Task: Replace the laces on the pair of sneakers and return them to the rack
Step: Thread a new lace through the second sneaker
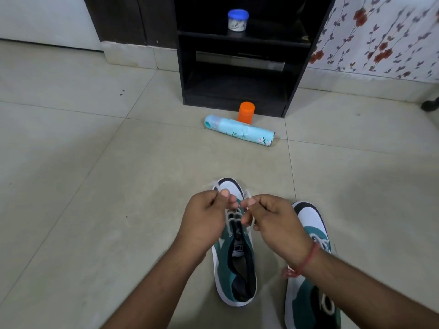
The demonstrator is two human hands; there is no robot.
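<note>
Two teal-and-white sneakers stand on the tiled floor, toes pointing away from me. The left sneaker point(235, 264) is in the lower middle, the right sneaker point(308, 302) at the lower right, partly under my forearm. A white lace point(231, 217) runs through the left sneaker's upper eyelets. My left hand point(202, 217) pinches one end of this lace above the shoe's toe. My right hand point(273, 222) pinches the other end, close beside it. The right sneaker carries a white lace point(326, 305) of its own. The black rack point(240, 55) stands ahead against the wall.
A light blue spray can point(240, 133) lies on the floor in front of the rack, with an orange container point(246, 112) standing behind it. A small blue-lidded jar point(237, 20) sits on an upper rack shelf. A floral curtain point(380, 34) hangs at the right.
</note>
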